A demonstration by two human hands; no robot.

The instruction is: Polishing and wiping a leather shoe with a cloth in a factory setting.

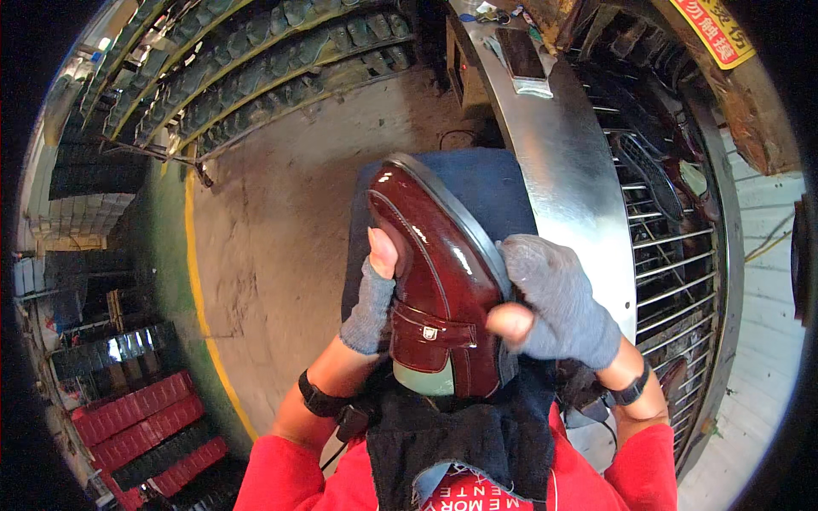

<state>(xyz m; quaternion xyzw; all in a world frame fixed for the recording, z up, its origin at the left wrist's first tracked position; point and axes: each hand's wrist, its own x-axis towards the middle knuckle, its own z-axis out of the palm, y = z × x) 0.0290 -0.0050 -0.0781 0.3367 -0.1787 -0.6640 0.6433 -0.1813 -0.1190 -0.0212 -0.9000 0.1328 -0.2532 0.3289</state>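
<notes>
A glossy dark red loafer (pixel 434 264) is held up before me, toe pointing away and tilted so its dark sole edge faces right. Across its upper runs a strap with a small metal emblem, and a pale green patch shows at the near end. My left hand (pixel 376 285), in a grey glove with the thumb bare, grips the shoe's left side; its other fingers are hidden behind it. On the right, my right hand (pixel 554 298), gloved alike, closes on the sole edge. Its bare thumb is slightly blurred near the strap.
A metal counter (pixel 579 187) curves along my right, with a phone-like dark object (pixel 521 55) at its far end. Beyond it is a barred rack (pixel 673 268) holding a dark sole (pixel 649 175). Shelves of shoe forms (pixel 256 68) stand far left; red ridged pieces (pixel 141 417) lie near left.
</notes>
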